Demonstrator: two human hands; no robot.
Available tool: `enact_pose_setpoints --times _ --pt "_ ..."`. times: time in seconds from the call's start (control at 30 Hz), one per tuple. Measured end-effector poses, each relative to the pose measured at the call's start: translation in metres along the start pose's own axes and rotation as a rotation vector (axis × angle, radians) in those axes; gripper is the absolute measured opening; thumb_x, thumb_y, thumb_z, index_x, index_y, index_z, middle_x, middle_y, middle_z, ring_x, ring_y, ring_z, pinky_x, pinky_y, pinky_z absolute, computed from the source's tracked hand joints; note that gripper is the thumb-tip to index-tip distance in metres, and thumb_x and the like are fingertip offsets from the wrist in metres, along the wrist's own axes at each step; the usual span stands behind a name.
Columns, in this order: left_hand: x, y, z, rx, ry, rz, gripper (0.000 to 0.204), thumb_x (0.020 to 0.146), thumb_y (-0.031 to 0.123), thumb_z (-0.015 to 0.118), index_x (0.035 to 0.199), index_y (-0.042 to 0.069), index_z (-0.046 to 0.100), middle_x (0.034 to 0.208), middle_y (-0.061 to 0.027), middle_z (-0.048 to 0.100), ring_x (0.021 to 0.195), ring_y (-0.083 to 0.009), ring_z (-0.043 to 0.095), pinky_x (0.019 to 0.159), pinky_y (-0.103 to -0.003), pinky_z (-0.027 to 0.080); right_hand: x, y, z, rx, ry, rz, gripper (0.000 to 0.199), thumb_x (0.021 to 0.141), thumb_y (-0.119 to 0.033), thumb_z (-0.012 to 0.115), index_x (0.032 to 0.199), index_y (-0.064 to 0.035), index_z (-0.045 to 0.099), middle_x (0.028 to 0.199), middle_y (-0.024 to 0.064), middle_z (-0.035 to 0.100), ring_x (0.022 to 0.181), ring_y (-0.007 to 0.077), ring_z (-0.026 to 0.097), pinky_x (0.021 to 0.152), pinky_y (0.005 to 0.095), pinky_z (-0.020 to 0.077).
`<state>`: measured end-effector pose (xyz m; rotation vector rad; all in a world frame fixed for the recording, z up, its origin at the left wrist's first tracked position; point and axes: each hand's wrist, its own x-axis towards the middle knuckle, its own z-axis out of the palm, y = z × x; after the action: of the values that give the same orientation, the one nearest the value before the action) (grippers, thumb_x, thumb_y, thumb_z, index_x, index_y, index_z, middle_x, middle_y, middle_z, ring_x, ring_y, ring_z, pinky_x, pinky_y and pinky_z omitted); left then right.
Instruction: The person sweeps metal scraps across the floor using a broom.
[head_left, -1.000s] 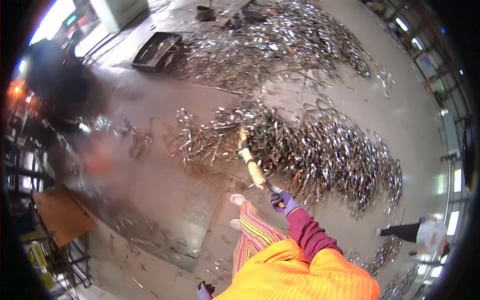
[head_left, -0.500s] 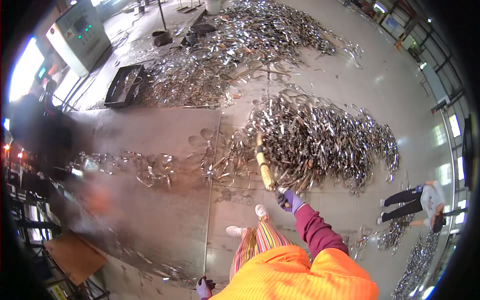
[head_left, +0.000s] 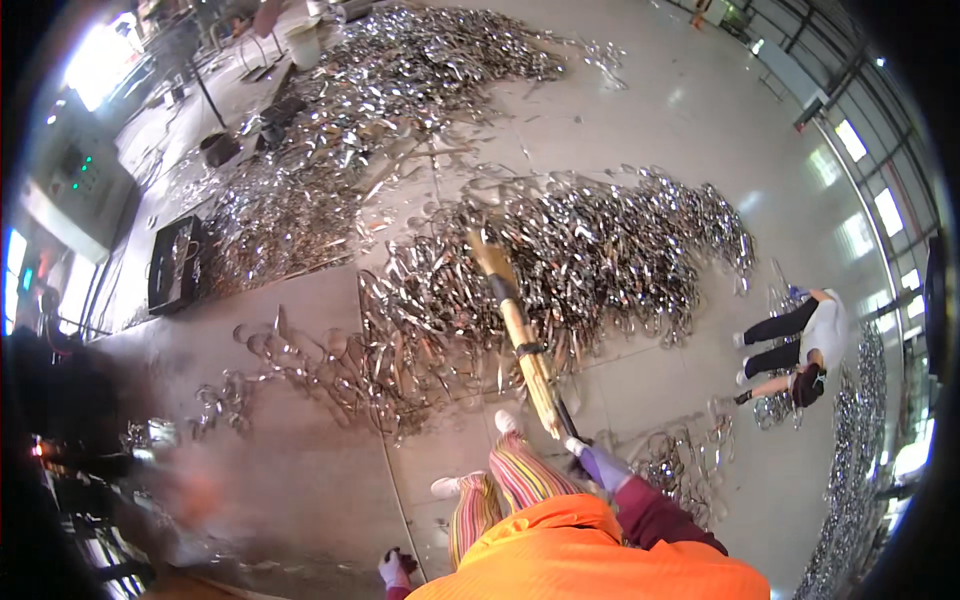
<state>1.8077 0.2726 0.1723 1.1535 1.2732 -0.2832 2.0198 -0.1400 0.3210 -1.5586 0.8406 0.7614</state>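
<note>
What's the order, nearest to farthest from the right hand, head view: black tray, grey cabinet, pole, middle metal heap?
1. Pole: in the right hand
2. Middle metal heap: ahead
3. Black tray: far left
4. Grey cabinet: left, beyond the tray

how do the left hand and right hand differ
The right hand grips the wooden pole; the left hand is apart from it. The left hand sits near the picture's lower edge, the right hand farther up and right. The right hand's maroon sleeve shows plainly; the left hand's only as a sliver. Both look gloved in purple.
</note>
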Motion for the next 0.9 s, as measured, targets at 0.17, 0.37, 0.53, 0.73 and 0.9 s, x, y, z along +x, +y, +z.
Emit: enact_pose_setpoints --times 0.17,0.37,0.53,0.73,0.9 --pt "-0.025 0.039 0.057 -0.003 0.065 0.071 0.019 0.076 0.015 0.042 0.090 0.005 0.049 0.062 -0.0137 0.053 0.042 -0.0234 0.051 0.038 -0.031 0.044 0.126 -0.004 -0.040 0.407 -0.035 0.079 0.026 0.074 -0.034 0.048 0.070 -0.0080 0.046 0.051 0.0002 0.045 0.039 0.0071 0.038 0.033 0.0206 0.0293" --pt "-0.052 0.009 0.102 0.142 0.106 -0.056 0.020 0.076 0.018 0.044 0.090 0.004 0.048 0.060 -0.0118 0.051 0.044 -0.0202 0.049 0.039 -0.030 0.042 0.234 -0.033 -0.096 1.318 -0.201 0.043 0.022 0.077 -0.021 0.042 0.064 -0.0033 0.045 0.048 -0.0026 0.037 0.036 0.0026 0.031 0.031 0.0134 0.0252" --pt "-0.075 0.056 0.183 0.145 -0.009 -0.078 0.017 0.076 0.018 0.046 0.087 0.005 0.048 0.059 -0.0088 0.050 0.044 -0.0168 0.046 0.040 -0.028 0.041 0.320 -0.030 -0.172 1.457 -0.012 -0.071 0.020 0.076 -0.020 0.039 0.063 -0.0055 0.044 0.047 -0.0024 0.037 0.033 0.0029 0.030 0.028 0.0140 0.0249" --pt "-0.065 0.083 0.221 0.265 -0.017 -0.035 0.017 0.076 0.019 0.047 0.084 0.005 0.048 0.058 -0.0080 0.050 0.044 -0.0158 0.046 0.039 -0.027 0.040 0.388 -0.056 -0.260 1.475 0.018 -0.137 0.017 0.074 -0.022 0.043 0.065 -0.0070 0.044 0.048 -0.0027 0.037 0.033 0.0031 0.031 0.028 0.0145 0.0259" --pt "-0.071 0.063 0.209 0.395 0.070 -0.047 0.018 0.077 0.021 0.045 0.084 0.004 0.049 0.062 -0.0080 0.053 0.047 -0.0153 0.048 0.042 -0.028 0.041 0.453 -0.098 -0.289 1.385 0.081 -0.279 0.014 0.073 -0.017 0.047 0.070 -0.0042 0.047 0.052 0.0010 0.043 0.036 0.0054 0.035 0.029 0.0141 0.0283"
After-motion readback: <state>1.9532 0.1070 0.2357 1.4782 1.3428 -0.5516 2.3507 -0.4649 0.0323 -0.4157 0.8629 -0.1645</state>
